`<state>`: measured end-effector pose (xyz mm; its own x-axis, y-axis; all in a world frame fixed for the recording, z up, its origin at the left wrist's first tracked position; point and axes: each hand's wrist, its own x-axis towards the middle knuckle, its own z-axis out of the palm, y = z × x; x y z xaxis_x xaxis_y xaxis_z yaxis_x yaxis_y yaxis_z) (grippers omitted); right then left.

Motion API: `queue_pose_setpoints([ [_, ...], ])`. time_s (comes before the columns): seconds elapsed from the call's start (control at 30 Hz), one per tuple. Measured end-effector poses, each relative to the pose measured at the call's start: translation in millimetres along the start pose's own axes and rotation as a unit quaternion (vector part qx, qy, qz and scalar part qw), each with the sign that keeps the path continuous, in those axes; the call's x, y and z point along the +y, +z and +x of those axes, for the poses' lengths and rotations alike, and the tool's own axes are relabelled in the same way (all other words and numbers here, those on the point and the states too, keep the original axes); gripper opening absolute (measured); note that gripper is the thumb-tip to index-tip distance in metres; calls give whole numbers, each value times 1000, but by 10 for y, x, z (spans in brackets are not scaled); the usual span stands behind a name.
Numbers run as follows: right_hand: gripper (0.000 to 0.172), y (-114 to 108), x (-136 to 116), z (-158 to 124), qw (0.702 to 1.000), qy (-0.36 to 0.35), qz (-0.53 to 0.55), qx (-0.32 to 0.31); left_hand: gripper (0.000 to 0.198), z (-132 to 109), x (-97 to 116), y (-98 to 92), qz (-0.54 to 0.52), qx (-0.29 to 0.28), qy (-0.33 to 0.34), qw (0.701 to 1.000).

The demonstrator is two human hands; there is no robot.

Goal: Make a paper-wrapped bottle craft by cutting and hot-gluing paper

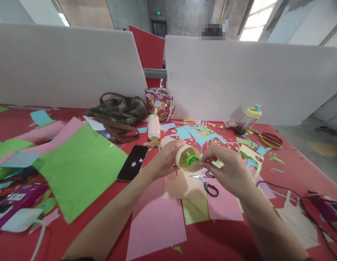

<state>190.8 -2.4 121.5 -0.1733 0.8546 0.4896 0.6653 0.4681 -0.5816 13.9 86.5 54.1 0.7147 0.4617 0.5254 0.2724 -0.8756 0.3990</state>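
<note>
My left hand (168, 157) is closed around a plastic bottle (185, 152) wrapped in cream paper, which lies tilted with its green cap (194, 160) toward the right. By the cap, my right hand (225, 165) pinches the edge of a small cream paper piece (195, 167) between thumb and fingertips. Just below that hand, scissors (207, 183) with black handles rest on pink and cream paper sheets. A second cream-wrapped bottle (154, 127) stands cap down behind my left hand, with a leaf-like paper piece on top.
A phone (133, 163) with pink stars and a large green sheet (81, 170) lie left. Behind are a plaid bag (119, 108) and a purple snack bag (159, 104). At right stand a clear yellow-rimmed container (248, 119), red-handled scissors (270, 139) and a black cable (290, 190). White panels (239, 79) border the table.
</note>
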Motion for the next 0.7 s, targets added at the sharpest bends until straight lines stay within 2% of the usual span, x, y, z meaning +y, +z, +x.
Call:
queue_pose_setpoints([
  [0.2,7,27,50,11,1000,-15,-12,-2,51,-1,16,-9,-10,-4,-2,1000],
  [0.53,15,54,48,9,999,-32,-42,9,51,-11,15,-11,-10,-3,0,1000],
  [0.7,13,58,62,13,998,-41,-57,5,52,-15,10,-11,-5,-4,6,1000],
])
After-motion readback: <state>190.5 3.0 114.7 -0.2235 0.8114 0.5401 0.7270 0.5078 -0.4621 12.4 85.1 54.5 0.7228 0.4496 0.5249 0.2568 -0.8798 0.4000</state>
